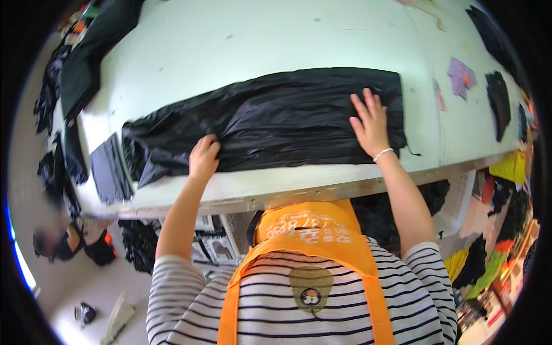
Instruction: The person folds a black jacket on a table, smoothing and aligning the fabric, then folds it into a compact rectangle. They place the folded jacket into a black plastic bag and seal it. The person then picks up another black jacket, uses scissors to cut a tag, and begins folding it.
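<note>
A long piece of thin, shiny black fabric, which looks like a pair of black trousers (270, 121) folded lengthwise, lies across the white table in front of me. It is wide and fairly flat at the right, narrower and crumpled at the left. A short dark cord sticks out at its near right corner. My left hand (204, 156) is closed at the near edge, fingers curled and pinching the cloth. Near the right end, my right hand (371, 123) lies flat on the fabric with its fingers spread; a pale bracelet circles that wrist.
A stack of folded dark grey cloth (110, 171) lies by the trousers' left end. Black fabric (95, 57) is heaped along the table's left side. Purple scraps (461, 77) and a dark strip (498, 106) lie at the right. A person (57, 241) is at lower left.
</note>
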A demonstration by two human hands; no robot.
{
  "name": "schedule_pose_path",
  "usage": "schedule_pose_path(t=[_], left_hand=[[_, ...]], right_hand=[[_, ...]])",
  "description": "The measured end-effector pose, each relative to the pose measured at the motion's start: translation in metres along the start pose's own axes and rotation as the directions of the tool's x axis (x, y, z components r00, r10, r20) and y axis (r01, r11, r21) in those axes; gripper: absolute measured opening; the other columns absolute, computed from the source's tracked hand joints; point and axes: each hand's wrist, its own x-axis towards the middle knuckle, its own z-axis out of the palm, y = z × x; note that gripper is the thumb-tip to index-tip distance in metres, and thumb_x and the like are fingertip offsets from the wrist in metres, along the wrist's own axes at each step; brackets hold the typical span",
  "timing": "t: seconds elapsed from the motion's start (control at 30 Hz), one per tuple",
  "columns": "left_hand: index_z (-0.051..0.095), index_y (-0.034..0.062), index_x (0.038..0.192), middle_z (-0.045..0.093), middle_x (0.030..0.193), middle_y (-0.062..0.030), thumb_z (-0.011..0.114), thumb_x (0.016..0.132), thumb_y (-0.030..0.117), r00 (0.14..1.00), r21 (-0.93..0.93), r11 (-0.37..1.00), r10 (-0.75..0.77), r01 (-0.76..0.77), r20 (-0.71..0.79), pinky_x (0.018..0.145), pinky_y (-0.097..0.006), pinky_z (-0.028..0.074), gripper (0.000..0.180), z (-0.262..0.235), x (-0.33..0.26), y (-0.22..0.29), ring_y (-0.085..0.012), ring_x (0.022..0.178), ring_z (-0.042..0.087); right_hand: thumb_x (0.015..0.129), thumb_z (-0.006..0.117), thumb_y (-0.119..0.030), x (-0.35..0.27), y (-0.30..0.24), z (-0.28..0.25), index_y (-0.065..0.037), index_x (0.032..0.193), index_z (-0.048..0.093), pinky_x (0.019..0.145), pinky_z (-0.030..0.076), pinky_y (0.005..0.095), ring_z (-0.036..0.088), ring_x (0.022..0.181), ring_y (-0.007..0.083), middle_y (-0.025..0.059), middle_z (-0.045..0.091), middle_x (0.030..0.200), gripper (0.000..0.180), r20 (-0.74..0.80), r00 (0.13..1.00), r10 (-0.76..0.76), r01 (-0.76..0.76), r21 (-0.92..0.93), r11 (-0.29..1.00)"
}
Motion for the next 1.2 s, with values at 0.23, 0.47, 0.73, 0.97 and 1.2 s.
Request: schedule_pose_path(t=[0.23,0.47,0.73,0.97,1.2], left_hand=[[0.061,0.0037,0.093,0.05,0.131,-0.0194,0.079,0.066,0.029,0.934,-0.058,0.984,-0.14,0.168,0.33,0.103,-0.043,0.036,0.041,-0.06,0.069,0.076,-0.0367,0.122,0.046],[0.034,0.0286,0.145,0.014,0.156,-0.0116,0.063,0.075,0.061,0.969,0.008,0.996,0.084,-0.089,0.23,0.109,-0.064,0.011,0.083,0.05,0.142,0.195,-0.0348,0.143,0.011],[0.028,0.0296,0.148,0.011,0.157,-0.0106,0.06,0.073,0.067,0.965,0.029,0.997,0.063,-0.072,0.254,0.109,-0.064,0.005,0.089,0.074,0.149,0.204,-0.0343,0.144,0.008],[0.046,0.0127,0.138,0.026,0.152,-0.0195,0.069,0.078,0.041,0.946,-0.739,0.67,0.19,0.071,0.264,0.113,-0.051,0.014,0.071,0.066,0.174,0.17,-0.0356,0.142,0.017],[0.05,-0.0018,0.129,0.056,0.127,-0.0131,0.03,0.087,0.073,0.896,-0.892,-0.124,0.155,0.435,0.415,0.11,-0.036,0.024,0.088,0.028,0.095,0.028,-0.0231,0.122,0.048]], right_hand=[[0.087,0.053,0.001,-0.006,0.015,-0.003,-0.003,0.133,0.045,0.107,0.034,0.0341,0.044,0.129,0.0281,0.0134,0.047,0.137,0.047,-0.246,0.931,0.27,-0.105,0.526,0.844],[0.062,0.083,-0.043,0.0,0.022,-0.028,-0.003,0.147,0.014,0.109,0.023,0.0523,0.019,0.137,0.045,0.0332,0.02,0.145,0.116,-0.109,0.761,0.64,-0.632,0.1,0.769],[0.062,0.085,-0.039,0.02,0.061,-0.066,0.007,0.126,0.049,0.094,0.046,0.0348,0.058,0.111,0.028,0.0218,0.058,0.122,0.087,0.486,0.66,0.573,-0.751,0.445,0.488],[0.07,0.074,-0.026,0.101,-0.101,-0.153,0.013,0.127,0.044,0.08,0.052,0.0384,0.065,0.092,0.0359,0.0277,0.065,0.095,0.075,0.354,0.831,0.429,-0.386,-0.189,0.903],[0.074,0.061,-0.009,0.106,-0.252,-0.073,0.017,0.13,0.039,0.067,0.055,0.0392,0.068,0.073,0.0328,0.0206,0.067,0.078,0.065,0.274,0.913,0.301,-0.252,-0.2,0.947]])
